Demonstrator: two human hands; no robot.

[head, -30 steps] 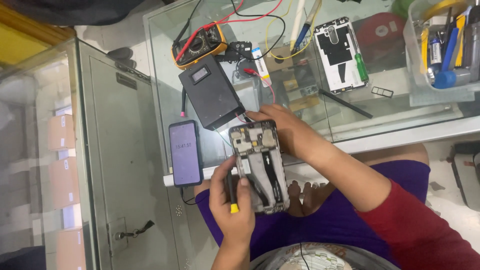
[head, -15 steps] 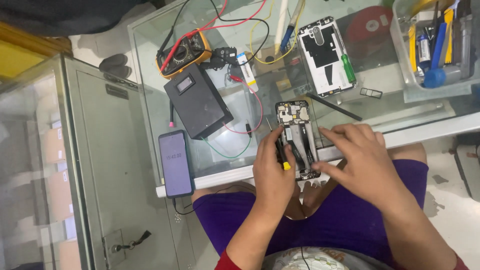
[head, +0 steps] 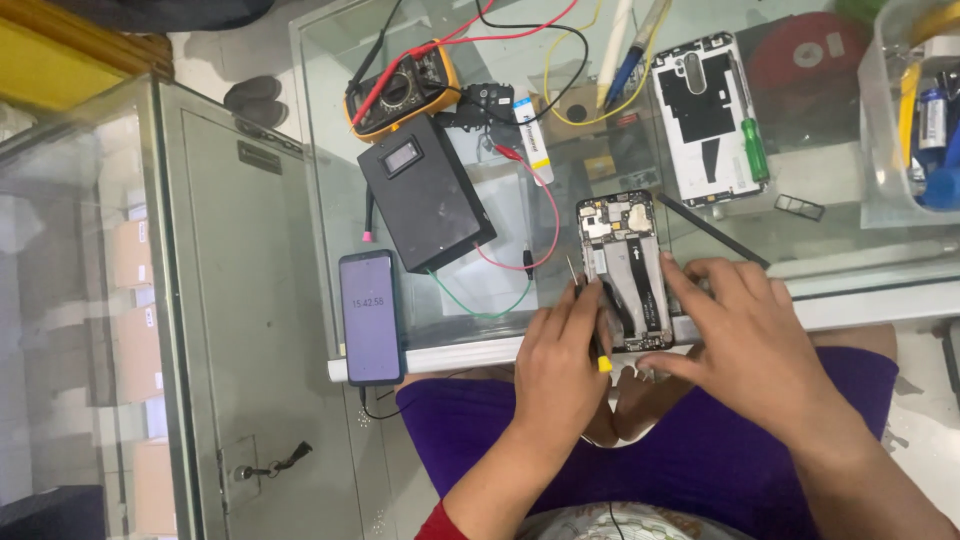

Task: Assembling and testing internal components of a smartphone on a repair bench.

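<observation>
In the head view, the opened phone (head: 627,270) lay at the near edge of the glass table (head: 330,150), back cover (head: 703,118) already off, boards still in place. The left hand (head: 560,365) pinched a screwdriver (head: 590,320) against it; the right hand (head: 745,335) pressed spread fingers on its right side. One lit phone (head: 371,316), one multimeter (head: 400,90), one black box (head: 425,190).
</observation>
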